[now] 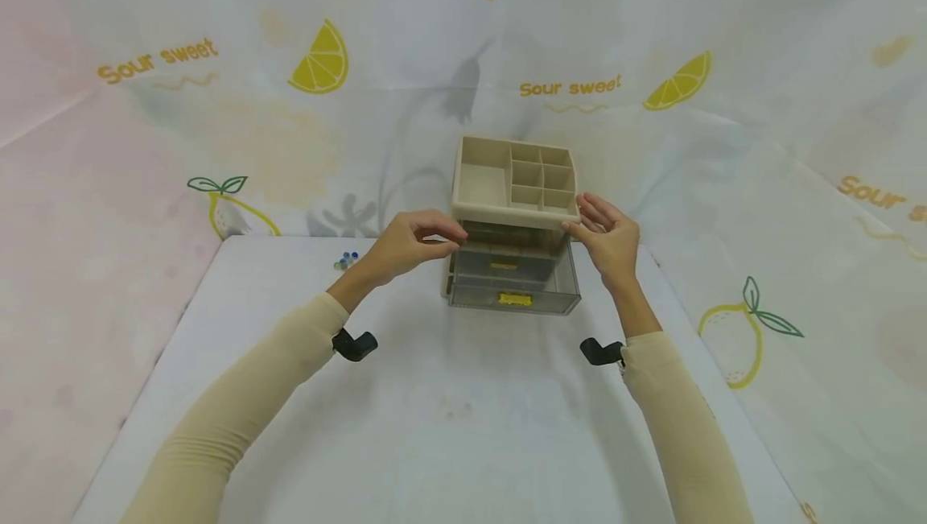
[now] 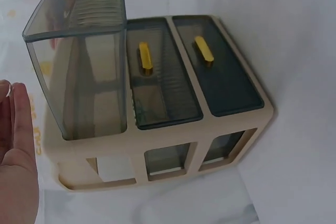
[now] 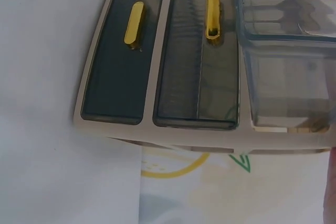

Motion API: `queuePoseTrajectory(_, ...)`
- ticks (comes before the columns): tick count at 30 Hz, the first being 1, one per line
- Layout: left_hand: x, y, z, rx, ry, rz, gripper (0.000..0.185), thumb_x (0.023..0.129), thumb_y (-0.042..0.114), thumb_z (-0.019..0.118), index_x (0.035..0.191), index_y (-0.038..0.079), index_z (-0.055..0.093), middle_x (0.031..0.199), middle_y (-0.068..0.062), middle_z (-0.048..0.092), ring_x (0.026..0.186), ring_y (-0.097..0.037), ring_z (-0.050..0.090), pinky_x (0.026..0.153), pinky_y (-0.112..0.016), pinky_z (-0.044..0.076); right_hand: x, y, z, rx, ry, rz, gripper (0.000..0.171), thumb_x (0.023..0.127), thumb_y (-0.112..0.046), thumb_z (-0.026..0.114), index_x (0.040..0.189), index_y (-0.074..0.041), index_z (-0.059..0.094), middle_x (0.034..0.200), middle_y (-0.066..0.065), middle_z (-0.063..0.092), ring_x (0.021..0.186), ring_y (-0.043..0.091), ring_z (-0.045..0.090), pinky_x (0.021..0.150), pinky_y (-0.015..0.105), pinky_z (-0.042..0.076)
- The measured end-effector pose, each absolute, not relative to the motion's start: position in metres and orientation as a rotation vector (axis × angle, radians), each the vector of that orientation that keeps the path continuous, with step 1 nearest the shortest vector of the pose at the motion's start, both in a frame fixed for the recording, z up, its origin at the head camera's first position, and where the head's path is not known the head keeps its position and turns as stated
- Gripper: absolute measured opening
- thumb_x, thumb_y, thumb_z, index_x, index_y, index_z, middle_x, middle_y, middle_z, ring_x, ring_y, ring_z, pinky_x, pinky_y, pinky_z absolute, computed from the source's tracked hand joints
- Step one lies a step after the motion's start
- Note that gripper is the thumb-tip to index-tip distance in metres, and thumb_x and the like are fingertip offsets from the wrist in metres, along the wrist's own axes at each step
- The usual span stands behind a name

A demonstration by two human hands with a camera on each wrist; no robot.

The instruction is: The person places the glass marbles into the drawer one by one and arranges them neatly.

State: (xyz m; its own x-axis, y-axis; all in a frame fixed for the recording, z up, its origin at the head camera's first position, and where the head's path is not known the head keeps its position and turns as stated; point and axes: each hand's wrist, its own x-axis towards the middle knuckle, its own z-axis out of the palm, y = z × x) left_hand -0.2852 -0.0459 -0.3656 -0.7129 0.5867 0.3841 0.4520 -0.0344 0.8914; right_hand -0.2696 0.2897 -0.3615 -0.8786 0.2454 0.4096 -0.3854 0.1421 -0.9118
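Observation:
A beige desktop drawer organizer [image 1: 484, 186] with smoky clear drawers and gold handles stands on the white table. Its top drawer [image 1: 543, 303] is pulled out; the two lower drawers look closed in the left wrist view. Close to the organizer's front left, my left hand [image 1: 405, 246] has thumb and index fingertips near each other. Anything small between them cannot be made out. My right hand [image 1: 611, 242] grips the front right corner of the organizer's top, thumb at the front edge and fingers along the side. Only part of that hand [image 3: 329, 187] shows in the right wrist view.
Several small blue and clear beads [image 1: 346, 260] lie on the table [image 1: 449, 443] left of the organizer, beyond my left forearm. A white cloth backdrop [image 1: 405, 65] with lemon prints rises behind the table and at its sides.

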Motion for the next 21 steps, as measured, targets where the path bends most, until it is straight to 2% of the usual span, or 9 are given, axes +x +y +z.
queuePoseTrajectory(7, -0.284, -0.031, -0.363, 1.267, 2.118, 1.770, 0.018, 0.089, 0.006, 0.071, 0.106, 0.001, 0.073, 0.108, -0.004, 0.068, 0.102, -0.020, 0.063, 0.090, -0.033, 0.053, -0.270, 0.288, -0.364, 0.131, -1.974, 1.771, 0.058, 0.073, 0.009, 0.081, 0.127, 0.009, 0.059, 0.124, 0.024, 0.061, 0.112, 0.032, 0.063, 0.089, 0.024, 0.052)
queuePoseTrajectory(13, -0.284, -0.022, -0.364, 1.331, 2.169, 1.709, 0.014, 0.087, 0.003, 0.073, 0.100, 0.005, 0.075, 0.104, -0.003, 0.069, 0.096, -0.017, 0.065, 0.084, -0.030, 0.056, -0.270, 0.289, -0.362, 0.136, -1.974, 1.754, 0.058, 0.073, 0.010, 0.080, 0.126, 0.010, 0.058, 0.124, 0.024, 0.061, 0.112, 0.031, 0.063, 0.089, 0.024, 0.052)
queuePoseTrajectory(19, -0.287, -0.016, -0.363, 1.455, 2.196, 1.575, 0.014, 0.087, -0.001, 0.071, 0.099, 0.004, 0.074, 0.103, -0.001, 0.068, 0.093, -0.014, 0.066, 0.080, -0.029, 0.057, -0.269, 0.289, -0.362, 0.140, -1.975, 1.755, 0.058, 0.073, 0.010, 0.080, 0.127, 0.011, 0.058, 0.124, 0.024, 0.061, 0.112, 0.031, 0.063, 0.089, 0.025, 0.052)
queuePoseTrajectory(21, -0.290, -0.014, -0.362, 1.517, 2.196, 1.504, 0.016, 0.086, -0.001, 0.071, 0.099, 0.008, 0.075, 0.102, 0.001, 0.068, 0.092, -0.012, 0.066, 0.078, -0.027, 0.057, -0.269, 0.289, -0.362, 0.139, -1.965, 1.764, 0.058, 0.073, 0.011, 0.080, 0.126, 0.010, 0.058, 0.124, 0.024, 0.061, 0.112, 0.032, 0.063, 0.089, 0.025, 0.052)
